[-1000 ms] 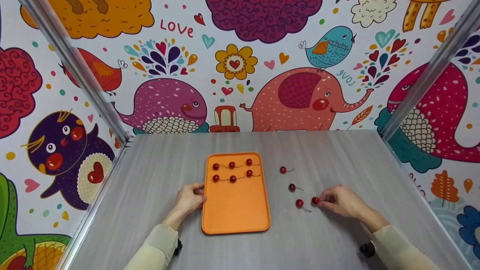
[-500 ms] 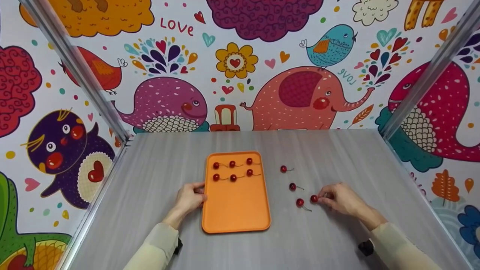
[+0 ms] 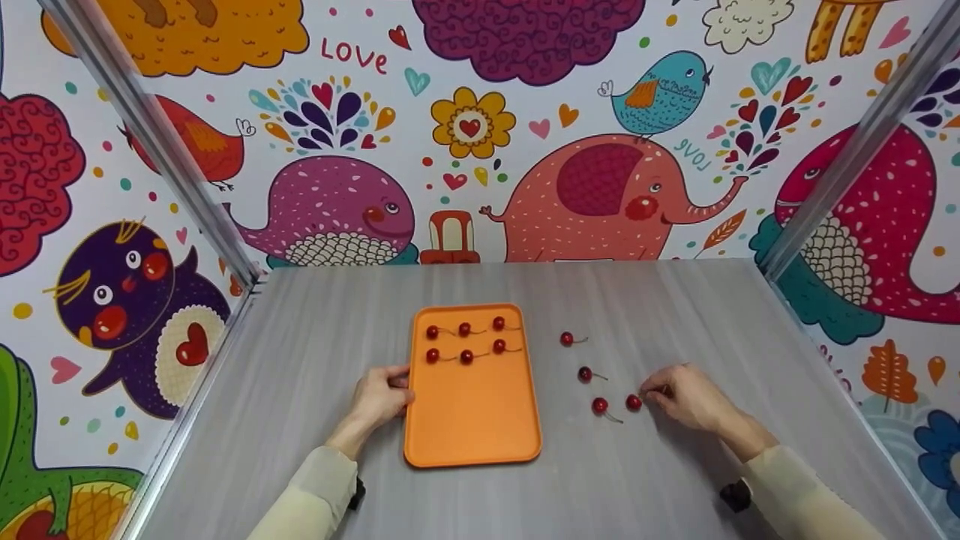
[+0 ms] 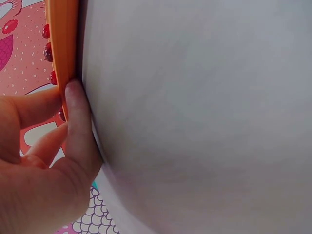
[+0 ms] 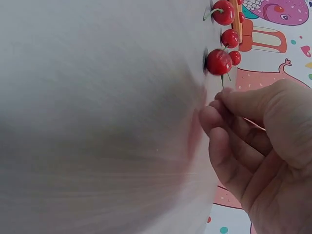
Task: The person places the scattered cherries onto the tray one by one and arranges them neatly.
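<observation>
Beside the tray's left edge in the head view, my left hand holds the rim of an orange tray. The left wrist view shows its thumb and fingers pinching that edge. Two rows of red cherries, among them a cherry, lie in the tray's far part, stems to the right. Right of the tray my right hand pinches the stem of a cherry. In the right wrist view this stem runs from the cherry down to the fingertips.
Three more cherries lie on the grey table between tray and right hand: a far cherry, a middle cherry and a near cherry. A wall with printed cartoon animals stands behind; metal posts flank the table.
The right hand's cherry shifted slightly left and away, then back right and nearer, and the fingertips now sit farther from its body. The left hand and tray stay put.
</observation>
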